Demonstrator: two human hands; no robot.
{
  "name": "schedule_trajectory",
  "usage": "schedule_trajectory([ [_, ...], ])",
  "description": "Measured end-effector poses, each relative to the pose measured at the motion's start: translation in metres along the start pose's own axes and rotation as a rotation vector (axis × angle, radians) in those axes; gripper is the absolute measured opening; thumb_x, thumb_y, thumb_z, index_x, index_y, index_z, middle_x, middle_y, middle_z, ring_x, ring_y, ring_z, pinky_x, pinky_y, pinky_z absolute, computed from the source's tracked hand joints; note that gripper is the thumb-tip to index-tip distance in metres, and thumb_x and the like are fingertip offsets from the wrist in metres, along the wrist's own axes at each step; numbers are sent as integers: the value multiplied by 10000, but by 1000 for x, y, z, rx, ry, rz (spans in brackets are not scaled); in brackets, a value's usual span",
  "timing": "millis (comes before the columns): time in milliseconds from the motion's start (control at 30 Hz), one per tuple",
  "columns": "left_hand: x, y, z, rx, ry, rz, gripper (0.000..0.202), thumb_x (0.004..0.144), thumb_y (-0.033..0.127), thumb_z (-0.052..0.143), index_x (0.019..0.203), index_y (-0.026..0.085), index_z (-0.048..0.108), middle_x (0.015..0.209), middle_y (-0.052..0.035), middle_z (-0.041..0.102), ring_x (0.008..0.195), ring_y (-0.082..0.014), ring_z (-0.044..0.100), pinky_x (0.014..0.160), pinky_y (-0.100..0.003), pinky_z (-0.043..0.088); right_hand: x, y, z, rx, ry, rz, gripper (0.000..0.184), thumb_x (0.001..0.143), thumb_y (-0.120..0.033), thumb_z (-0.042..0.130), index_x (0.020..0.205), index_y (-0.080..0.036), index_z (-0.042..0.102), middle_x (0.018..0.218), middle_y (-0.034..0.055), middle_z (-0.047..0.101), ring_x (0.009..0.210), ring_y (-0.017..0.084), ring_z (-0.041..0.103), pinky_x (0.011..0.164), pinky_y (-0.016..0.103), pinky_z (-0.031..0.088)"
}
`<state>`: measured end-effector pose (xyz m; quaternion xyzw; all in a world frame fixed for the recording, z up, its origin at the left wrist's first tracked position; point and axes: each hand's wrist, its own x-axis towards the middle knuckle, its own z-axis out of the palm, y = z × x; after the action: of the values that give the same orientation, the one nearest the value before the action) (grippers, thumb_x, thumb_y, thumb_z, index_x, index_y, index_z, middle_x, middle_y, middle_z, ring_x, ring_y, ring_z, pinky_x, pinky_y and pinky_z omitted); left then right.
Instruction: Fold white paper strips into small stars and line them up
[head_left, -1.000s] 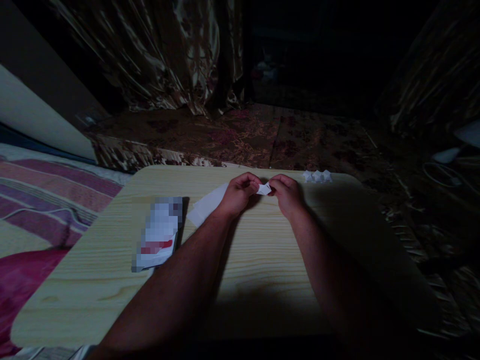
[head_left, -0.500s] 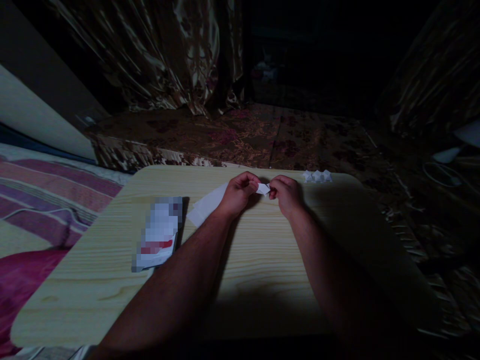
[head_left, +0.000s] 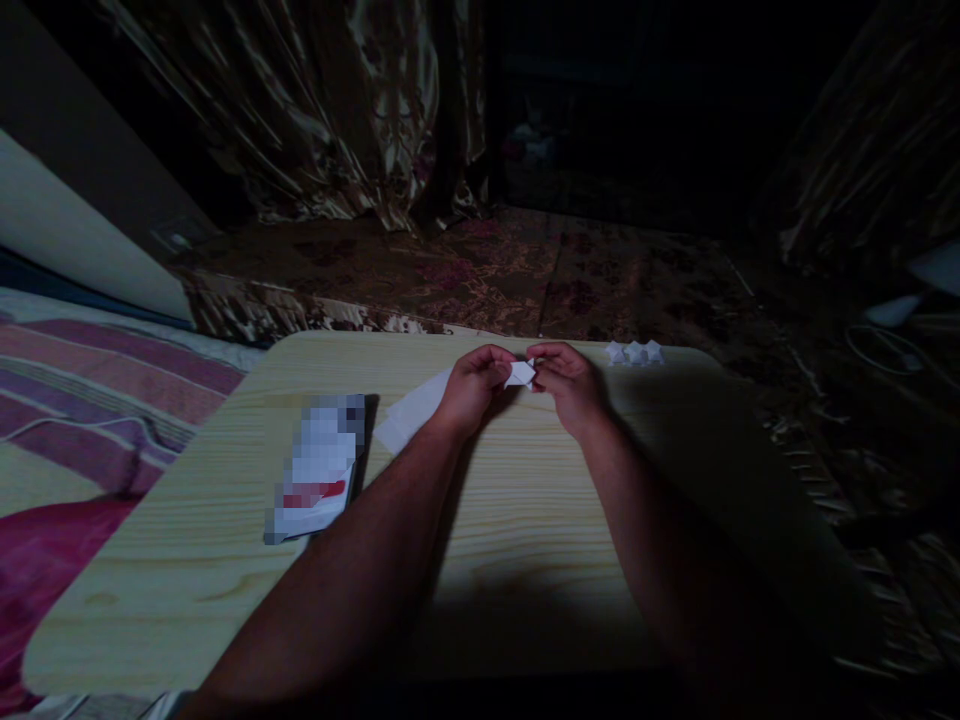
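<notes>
My left hand [head_left: 474, 388] and my right hand [head_left: 570, 384] meet above the far middle of a light wooden table [head_left: 480, 560]. Both pinch a small folded white paper piece [head_left: 520, 374] between their fingertips. Just right of my right hand, three small white folded paper stars [head_left: 634, 352] lie in a row near the table's far edge. A flat white paper strip [head_left: 411, 412] rests on the table beside my left wrist.
A small white and red packet [head_left: 318, 468] lies on the table's left part. A striped pink and red blanket [head_left: 82, 400] is to the left. Dark patterned floor and shiny curtains lie beyond the table; white items sit at the far right.
My hands have drawn closer together and risen slightly. The small paper piece has turned a little between my fingertips.
</notes>
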<state>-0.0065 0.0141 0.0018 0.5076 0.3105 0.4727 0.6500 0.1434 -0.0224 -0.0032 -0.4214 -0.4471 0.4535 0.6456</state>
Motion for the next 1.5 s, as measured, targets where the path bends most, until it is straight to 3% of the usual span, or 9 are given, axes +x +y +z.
schedule_trajectory([
  [233,1,-1,-2,-20,-5,8,125,695,239,680,784,159,642,594,7,548,515,-93,436,491,-221,298,1,3,0,-41,-39,0,204,669,-219,713,866,-206,664,733,-8,654,614,107,561,541,236,434],
  [467,1,-1,-2,-40,8,8,123,693,237,685,778,161,640,604,-3,563,519,-100,458,494,-227,325,0,3,1,-88,-10,9,183,663,-268,712,801,-194,619,749,-9,646,608,103,553,526,233,449],
  [800,1,0,-2,-86,21,-20,136,680,240,699,776,164,641,623,-14,583,533,-108,482,500,-231,350,-1,-2,5,-110,35,52,165,660,-268,681,763,-194,576,604,-46,593,516,89,521,511,224,411],
  [1067,2,2,-3,-146,114,-18,163,674,222,704,805,164,627,690,-9,591,558,-99,489,512,-229,389,-2,-1,1,-77,4,57,163,710,-323,676,777,-184,620,641,-23,596,581,106,534,541,237,427],
  [1500,2,3,-3,-142,96,-7,161,663,216,705,793,166,623,681,-3,587,549,-92,486,509,-222,391,-4,-3,7,-186,-28,23,171,683,-318,697,754,-191,608,652,-33,598,553,92,510,525,230,412],
])
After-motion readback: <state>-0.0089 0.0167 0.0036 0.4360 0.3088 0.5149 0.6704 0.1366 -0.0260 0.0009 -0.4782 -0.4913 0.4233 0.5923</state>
